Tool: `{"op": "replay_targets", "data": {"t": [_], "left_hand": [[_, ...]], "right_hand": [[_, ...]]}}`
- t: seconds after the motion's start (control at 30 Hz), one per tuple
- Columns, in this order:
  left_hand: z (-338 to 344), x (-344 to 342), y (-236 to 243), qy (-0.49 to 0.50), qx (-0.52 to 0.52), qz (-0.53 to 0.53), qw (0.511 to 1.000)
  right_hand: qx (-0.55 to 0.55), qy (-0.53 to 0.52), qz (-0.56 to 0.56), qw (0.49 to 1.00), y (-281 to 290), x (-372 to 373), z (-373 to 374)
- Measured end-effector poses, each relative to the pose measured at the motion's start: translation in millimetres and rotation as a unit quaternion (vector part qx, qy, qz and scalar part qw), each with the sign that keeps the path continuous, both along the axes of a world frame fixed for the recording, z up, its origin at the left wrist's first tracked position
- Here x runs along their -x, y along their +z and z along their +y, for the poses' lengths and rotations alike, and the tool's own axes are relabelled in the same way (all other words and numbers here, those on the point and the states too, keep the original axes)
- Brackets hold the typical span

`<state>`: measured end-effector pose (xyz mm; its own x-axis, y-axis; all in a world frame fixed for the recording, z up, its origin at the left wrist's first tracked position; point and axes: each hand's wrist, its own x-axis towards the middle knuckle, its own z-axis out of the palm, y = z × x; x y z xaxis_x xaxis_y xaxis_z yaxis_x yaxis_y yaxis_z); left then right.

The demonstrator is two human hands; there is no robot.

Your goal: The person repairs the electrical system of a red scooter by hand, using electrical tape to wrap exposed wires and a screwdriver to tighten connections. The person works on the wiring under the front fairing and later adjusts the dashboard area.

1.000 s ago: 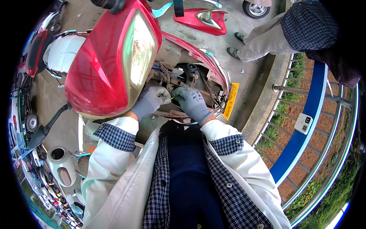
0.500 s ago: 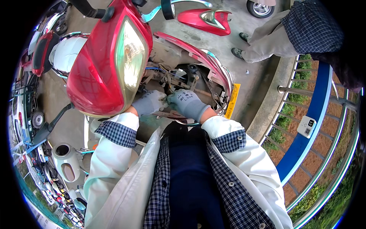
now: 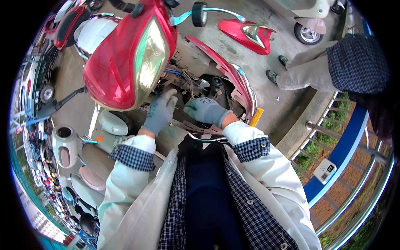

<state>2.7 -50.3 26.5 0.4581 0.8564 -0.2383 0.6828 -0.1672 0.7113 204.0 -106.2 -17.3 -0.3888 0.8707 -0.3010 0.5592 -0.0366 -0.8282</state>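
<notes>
A red scooter front panel with a headlight (image 3: 151,54) leans at the upper left, beside the scooter's opened body. Inside that body are exposed wires (image 3: 189,81) and dark mechanical parts (image 3: 217,85). My left hand (image 3: 160,111), in a grey glove, is raised by the panel's lower edge with its fingers loosely stretched, and nothing shows in it. Just right of it, my right hand (image 3: 207,111), also gloved, is over the near side of the opening. Its fingers are curled together; whatever they may hold is hidden. A curved red body panel (image 3: 227,66) borders the opening on the right.
A detached red panel with a lamp (image 3: 250,35) lies on the ground ahead. Another person (image 3: 308,71) stands at the right by a metal railing with a blue beam (image 3: 339,146), which carries a small white device (image 3: 325,171). Several parked scooters and a white shell (image 3: 65,146) are at left.
My hands were together over the opening; the left has now drawn away from the right and its fingers have straightened. The right stays curled. The whole view has shifted a little.
</notes>
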Motion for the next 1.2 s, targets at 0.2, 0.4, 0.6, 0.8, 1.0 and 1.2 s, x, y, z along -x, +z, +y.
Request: {"op": "replay_targets", "data": {"t": [0.2,0.4,0.6,0.8,1.0,1.2], "left_hand": [[-61.7,0.7,21.8,-0.111,-0.08,0.147,0.98],[-82.8,49.5,-97.4,0.111,0.174,-0.094,0.974],[-80.7,-12.0,-81.0,0.38,0.311,-0.397,0.775],[-77.0,-24.2,-115.3,0.409,0.313,-0.399,0.758],[-68.4,-11.5,-104.5,0.397,0.322,-0.364,0.778],[-74.3,-8.8,-49.3,0.314,0.475,-0.321,0.757]], "right_hand": [[0.022,0.047,-0.082,0.995,8.6,7.8,10.6],[-0.015,0.025,-0.154,0.988,16.2,37.0,6.2],[-0.065,0.028,-0.159,0.985,0.2,39.4,-40.6],[-0.072,-0.343,-0.1,0.931,90.5,-24.1,-20.0],[-0.393,-0.249,-0.312,0.828,207.5,-79.6,74.5],[-0.315,-0.137,-0.337,0.877,207.6,-98.0,126.4]]}}
